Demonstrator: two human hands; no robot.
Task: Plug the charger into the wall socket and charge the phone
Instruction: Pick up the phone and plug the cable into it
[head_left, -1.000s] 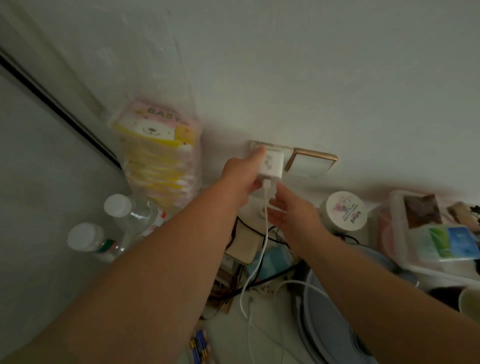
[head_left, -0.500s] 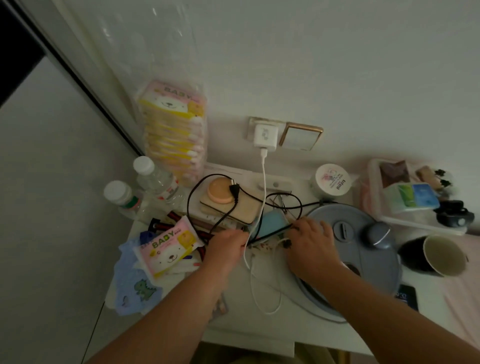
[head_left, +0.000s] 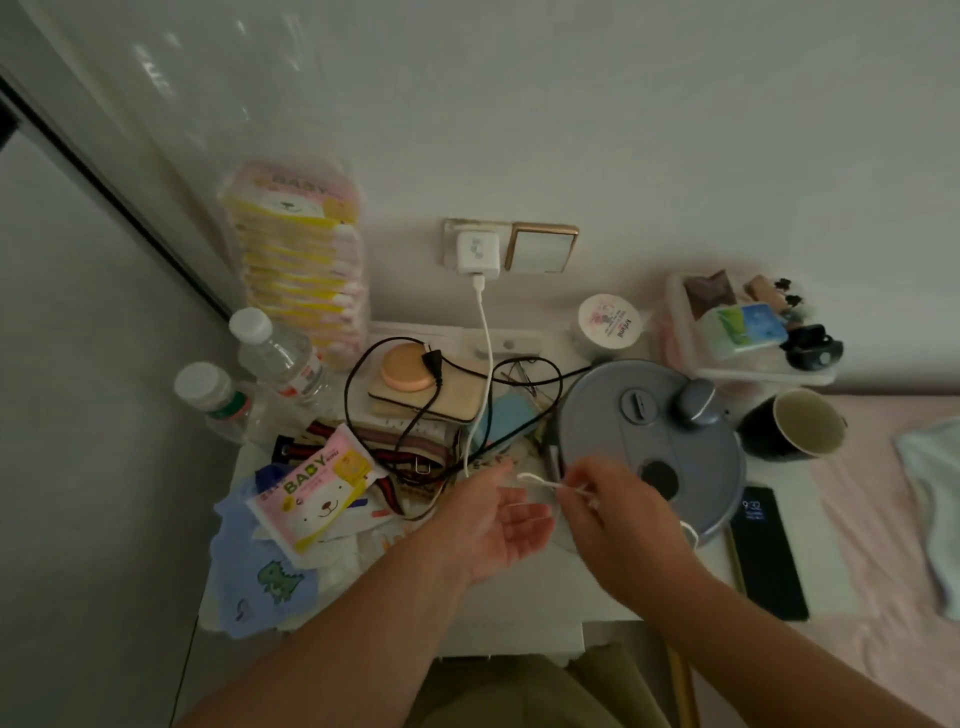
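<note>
Between the right hand (head_left: 618, 525) fingertips, the white cable (head_left: 484, 364) is pinched, ready for plugging in; the left hand (head_left: 498, 525) lies open, fingers spread, beneath. Right of both hands lies the phone (head_left: 768, 556); above them, the charger (head_left: 477, 253) sits in the wall socket (head_left: 450, 244).

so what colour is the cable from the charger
White; the cable shows best in the head view, hanging from the charger.

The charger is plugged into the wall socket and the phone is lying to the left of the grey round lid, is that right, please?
Not quite. The head view shows the charger plugged into the wall socket, but the phone lies to the right of the grey round lid, not the left, with its screen lit.
</note>
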